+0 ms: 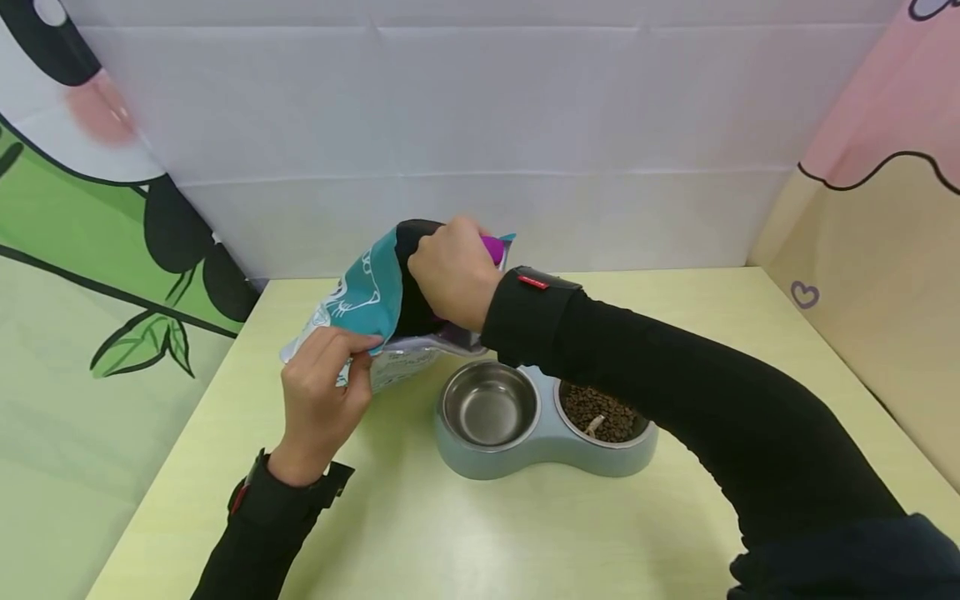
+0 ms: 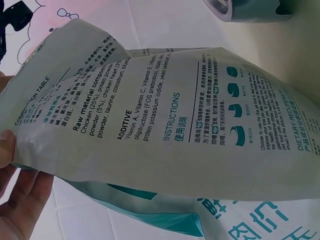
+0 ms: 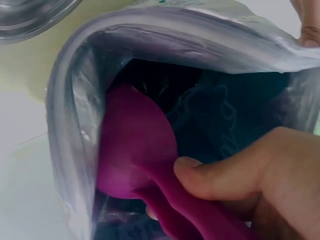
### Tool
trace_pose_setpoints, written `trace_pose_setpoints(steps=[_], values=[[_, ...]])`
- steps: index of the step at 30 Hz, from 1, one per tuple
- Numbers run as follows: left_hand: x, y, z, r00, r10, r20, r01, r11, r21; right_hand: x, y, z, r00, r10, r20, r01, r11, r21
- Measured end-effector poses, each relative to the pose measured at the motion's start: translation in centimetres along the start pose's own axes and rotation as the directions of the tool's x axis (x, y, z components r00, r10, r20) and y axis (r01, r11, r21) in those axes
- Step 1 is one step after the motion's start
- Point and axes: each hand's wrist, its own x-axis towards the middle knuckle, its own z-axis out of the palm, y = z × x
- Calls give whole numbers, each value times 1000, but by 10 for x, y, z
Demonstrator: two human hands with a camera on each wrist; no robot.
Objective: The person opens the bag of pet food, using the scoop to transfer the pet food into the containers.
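Observation:
A teal, white and black pet food bag (image 1: pixel 371 287) is tilted over the back of the table, its mouth toward the right. With thumb and fingers my left hand (image 1: pixel 326 387) pinches the bag's edge; printed text covers the side seen in the left wrist view. My right hand (image 1: pixel 453 271) grips the handle of a purple scoop (image 3: pixel 132 140), whose rounded head is inside the bag's open mouth. Whatever lies deeper in the bag is too dark to make out.
In front of the bag stands a pale blue double feeder (image 1: pixel 547 454). Its left steel bowl (image 1: pixel 489 404) shows a bare bottom, while brown kibble (image 1: pixel 611 415) with a small pale piece (image 1: pixel 595 426) fills the right one. A white backdrop (image 1: pixel 510 108) rises behind the table.

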Motion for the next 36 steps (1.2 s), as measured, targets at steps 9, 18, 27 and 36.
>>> trace_pose_setpoints(steps=[9,18,27,36], values=[[0,0,0,1000,-6,7,6,1000,10,11,-5,12,1000,-6,-25,7,1000,21],[1,0,-1,1000,-17,-2,17,1000,17,18,-10,26,999,9,-48,-5,997,81],[0,-2,-1,1000,-13,-22,14,1000,20,17,-14,40,983,38,-178,-12,990,144],[-2,-4,-4,999,-19,-27,20,999,27,20,-20,51,975,41,-221,2,982,190]])
